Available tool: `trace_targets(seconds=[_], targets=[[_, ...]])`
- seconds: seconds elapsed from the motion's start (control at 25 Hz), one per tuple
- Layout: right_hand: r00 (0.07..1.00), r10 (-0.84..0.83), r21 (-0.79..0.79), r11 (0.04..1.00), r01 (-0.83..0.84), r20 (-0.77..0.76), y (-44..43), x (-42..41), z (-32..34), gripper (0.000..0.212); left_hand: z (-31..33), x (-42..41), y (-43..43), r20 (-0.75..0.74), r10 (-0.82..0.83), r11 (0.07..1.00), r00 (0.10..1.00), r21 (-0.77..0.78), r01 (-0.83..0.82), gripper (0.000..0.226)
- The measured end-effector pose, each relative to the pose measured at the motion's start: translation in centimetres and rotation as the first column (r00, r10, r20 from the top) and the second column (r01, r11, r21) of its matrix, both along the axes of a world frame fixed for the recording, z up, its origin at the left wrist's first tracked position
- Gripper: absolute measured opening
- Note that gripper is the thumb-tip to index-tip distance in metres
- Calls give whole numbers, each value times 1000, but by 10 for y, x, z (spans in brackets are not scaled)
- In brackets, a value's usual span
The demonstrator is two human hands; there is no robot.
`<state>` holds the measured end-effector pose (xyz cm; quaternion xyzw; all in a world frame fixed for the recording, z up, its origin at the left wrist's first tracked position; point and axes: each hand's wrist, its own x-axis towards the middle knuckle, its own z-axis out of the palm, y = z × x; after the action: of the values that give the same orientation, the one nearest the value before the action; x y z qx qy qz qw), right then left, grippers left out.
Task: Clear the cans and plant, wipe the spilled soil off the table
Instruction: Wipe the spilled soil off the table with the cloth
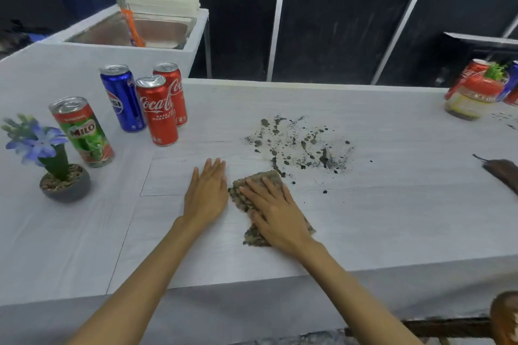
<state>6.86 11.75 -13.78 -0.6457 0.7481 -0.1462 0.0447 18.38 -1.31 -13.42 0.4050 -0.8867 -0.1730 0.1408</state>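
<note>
Head view shows us, at our nine o'clock, the potted blue-flowered plant (53, 159) and four upright cans (157, 112). Our left hand (206, 193) lies flat on the table (392, 204), fingers straight, holding nothing. Just beside it, our right hand (277, 216) presses flat on a mottled brown cloth (241, 196). The dark, smeared soil (300, 143) lies scattered at that hand's one o'clock.

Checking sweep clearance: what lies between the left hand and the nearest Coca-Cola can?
Only bare table between the left hand and that Coca-Cola can, head view.

White table (392, 218), cans (157, 109), plant (60, 173), soil (302, 145) (scattered), cloth (238, 198)
</note>
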Motion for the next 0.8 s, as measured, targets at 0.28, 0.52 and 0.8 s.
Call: trace_targets(seconds=[0.28, 0.52, 0.8], targets=[[972, -78, -75, 992, 97, 221, -37, -66, 11, 46, -10, -4, -3, 39, 6, 999, 999, -46, -4, 50], [679, -123, -272, 854, 444, 723, -4, -94, 49, 47, -2, -17, -1, 16, -64, 998, 998, 10, 64, 50], [675, -734, 54, 679, 732, 79, 72, -127, 12, 50, 2, -58, 10, -2, -121, 990, 993, 66, 121, 49]])
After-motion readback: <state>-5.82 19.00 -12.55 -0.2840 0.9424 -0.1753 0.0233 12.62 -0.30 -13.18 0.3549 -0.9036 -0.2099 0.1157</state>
